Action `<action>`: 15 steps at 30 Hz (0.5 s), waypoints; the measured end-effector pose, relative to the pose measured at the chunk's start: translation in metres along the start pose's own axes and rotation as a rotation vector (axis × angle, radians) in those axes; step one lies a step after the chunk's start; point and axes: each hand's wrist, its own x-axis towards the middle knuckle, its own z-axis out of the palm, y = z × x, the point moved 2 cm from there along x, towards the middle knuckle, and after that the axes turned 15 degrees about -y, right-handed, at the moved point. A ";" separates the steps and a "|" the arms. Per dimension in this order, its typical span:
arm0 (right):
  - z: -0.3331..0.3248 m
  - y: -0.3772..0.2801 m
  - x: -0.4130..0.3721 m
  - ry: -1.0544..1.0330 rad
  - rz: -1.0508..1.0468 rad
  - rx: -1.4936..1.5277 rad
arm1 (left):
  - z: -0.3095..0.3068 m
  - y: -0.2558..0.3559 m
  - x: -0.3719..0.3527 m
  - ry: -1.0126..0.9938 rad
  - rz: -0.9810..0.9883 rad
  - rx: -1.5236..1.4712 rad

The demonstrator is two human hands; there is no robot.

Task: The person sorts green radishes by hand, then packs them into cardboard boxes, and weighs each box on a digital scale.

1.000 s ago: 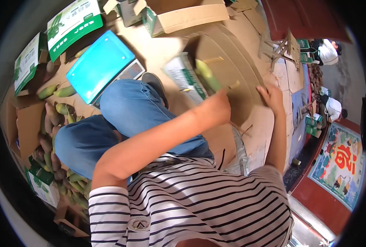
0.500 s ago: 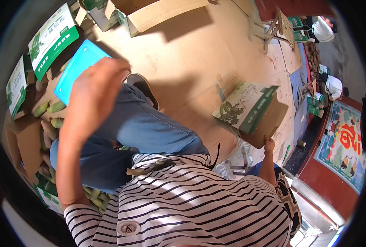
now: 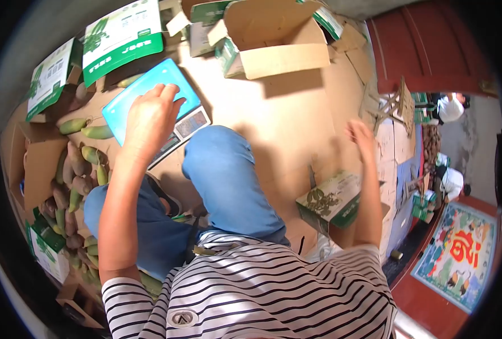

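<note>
My left hand (image 3: 152, 116) hovers over or just touches a blue-topped scale (image 3: 181, 85) with a display on its near side. Its fingers are loosely bent, the thumb stands apart, and nothing shows in them. My right hand (image 3: 361, 135) is raised on the right, somewhat blurred, with fingers apart and nothing in it. Below it, partly behind my forearm, sits a green-and-white printed carton (image 3: 333, 198). Long green and brownish vegetables that look like radishes (image 3: 77, 161) lie heaped to the left of my legs.
Printed cartons (image 3: 124, 37) stand along the upper left. A large open cardboard box (image 3: 285, 56) is at the top. Another open box (image 3: 44, 169) stands at the left edge. A wooden stool (image 3: 398, 107) and two people in white tops (image 3: 450, 107) are at the right.
My right hand has let go of the carton flap and moved up and away from it. My left hand has shifted right over the scale. The view has turned, showing more of the scale.
</note>
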 end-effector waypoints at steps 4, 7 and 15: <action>0.153 -0.031 0.147 -0.189 0.302 0.656 | -0.001 -0.011 -0.004 0.029 -0.049 0.030; 0.210 -0.033 0.218 0.008 0.343 1.122 | -0.002 -0.016 -0.007 0.055 -0.061 0.041; 0.180 -0.077 0.237 0.063 0.069 1.130 | -0.014 -0.019 -0.012 0.085 -0.100 0.019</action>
